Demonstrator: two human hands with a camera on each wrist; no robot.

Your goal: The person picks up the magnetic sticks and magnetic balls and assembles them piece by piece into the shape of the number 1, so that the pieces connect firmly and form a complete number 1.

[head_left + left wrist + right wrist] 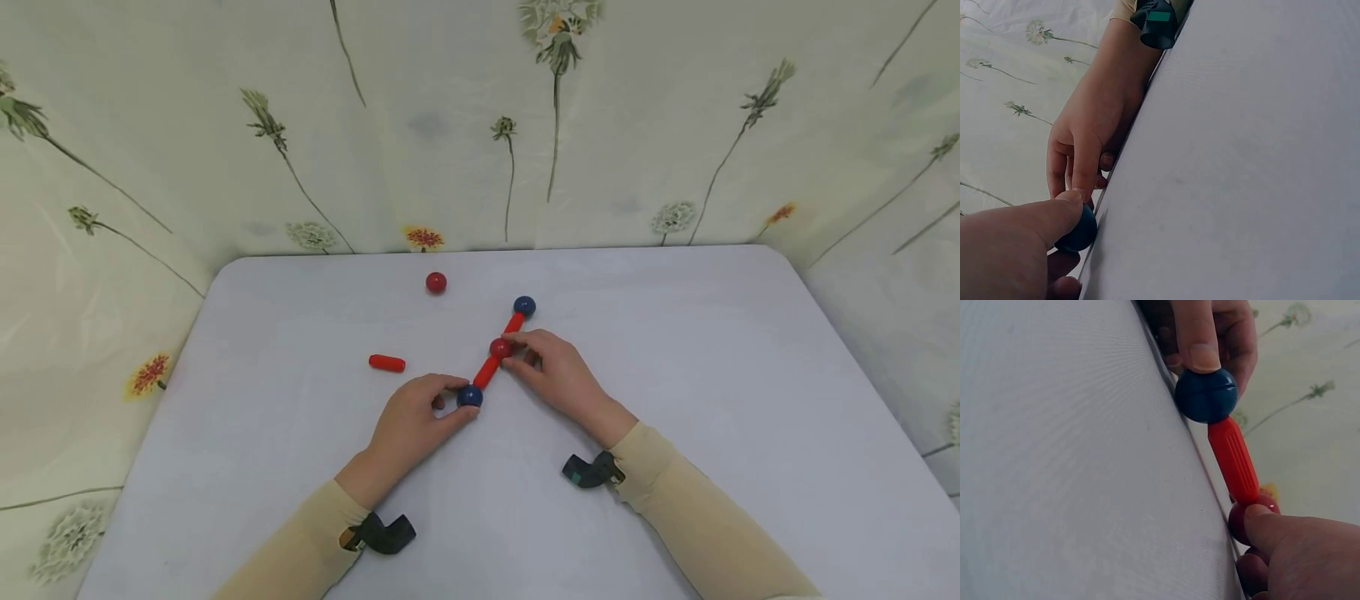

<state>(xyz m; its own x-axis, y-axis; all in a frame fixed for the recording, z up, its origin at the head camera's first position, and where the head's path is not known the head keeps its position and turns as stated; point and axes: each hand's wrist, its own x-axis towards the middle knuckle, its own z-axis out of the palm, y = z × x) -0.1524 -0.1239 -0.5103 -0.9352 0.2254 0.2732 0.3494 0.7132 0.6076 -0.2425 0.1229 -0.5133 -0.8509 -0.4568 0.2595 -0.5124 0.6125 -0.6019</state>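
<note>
A straight chain of balls and red rods lies slantwise on the white table. Its near end is a blue ball (470, 396), which my left hand (416, 421) pinches between thumb and forefinger. From there a ribbed red rod (1234, 459) runs to a red ball (500, 348) in the middle. My right hand (558, 375) pinches that red ball from the right, thumb and forefinger on its sides. Beyond it a second red rod (513, 323) leads to another blue ball (525, 306) at the far end. In the left wrist view the near blue ball (1079, 231) sits under the thumb.
A loose red rod (387, 363) lies left of the chain, and a loose red ball (436, 282) rests near the table's back edge. Flower-patterned cloth (435, 125) hangs behind the white table (712, 350) and along both sides.
</note>
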